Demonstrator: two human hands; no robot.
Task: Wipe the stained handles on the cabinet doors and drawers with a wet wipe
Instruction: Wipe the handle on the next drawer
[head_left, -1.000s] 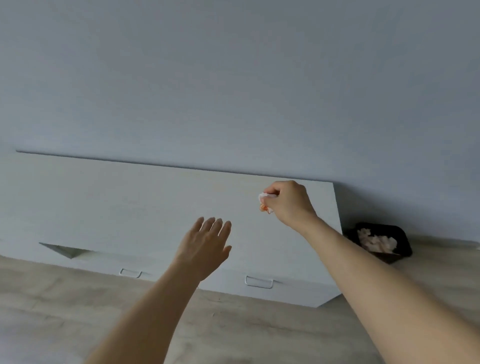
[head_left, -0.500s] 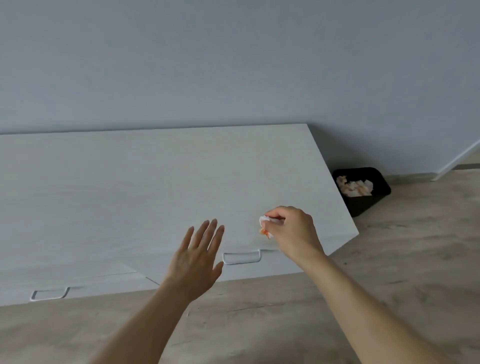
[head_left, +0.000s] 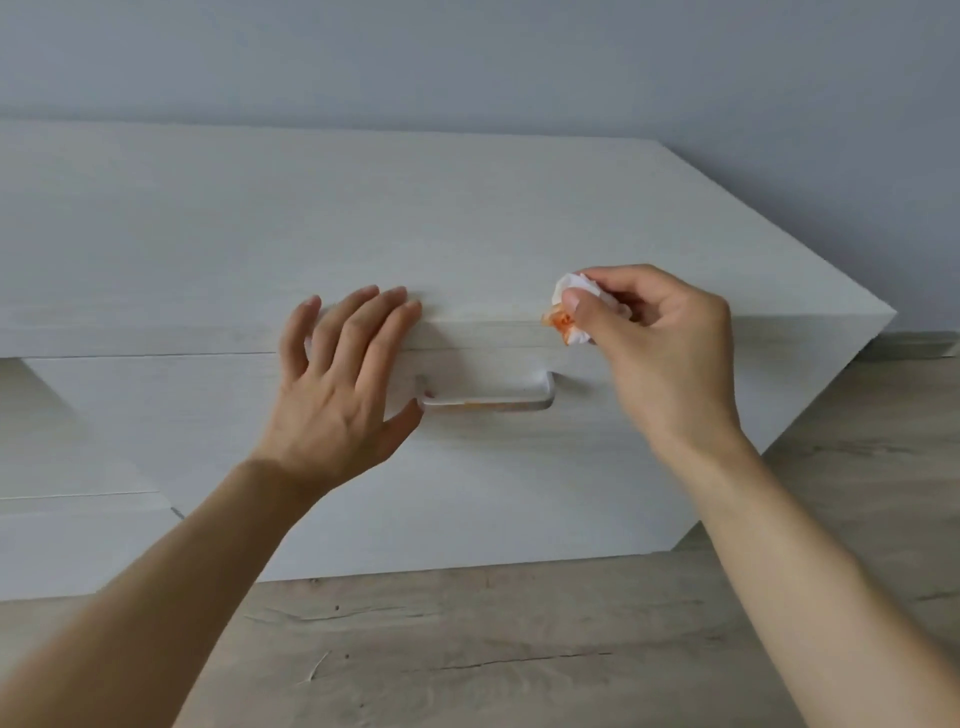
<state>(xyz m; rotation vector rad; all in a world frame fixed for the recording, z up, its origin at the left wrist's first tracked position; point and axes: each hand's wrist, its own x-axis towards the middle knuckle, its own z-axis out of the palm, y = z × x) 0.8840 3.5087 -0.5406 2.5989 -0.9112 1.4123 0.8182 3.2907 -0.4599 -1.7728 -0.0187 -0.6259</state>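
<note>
The handle (head_left: 488, 397) is a white bar on the front of the drawer (head_left: 467, 467), in the middle of the picture, and it has orange stains along its lower bar. The wet wipe (head_left: 569, 312) is a crumpled white ball with an orange mark on it. It is above the right end of the handle and does not touch it. The right hand (head_left: 660, 353) holds the wipe, pinched between the thumb and the first fingers, in front of the top edge of the cabinet (head_left: 363, 223).

The left hand (head_left: 337, 384) is flat and open, with the fingers spread a little. Its fingertips lie at the front edge of the cabinet top, and its thumb is just beside the left end of the handle. Below the cabinet is a wooden floor (head_left: 467, 649), and behind it a plain grey wall (head_left: 467, 62).
</note>
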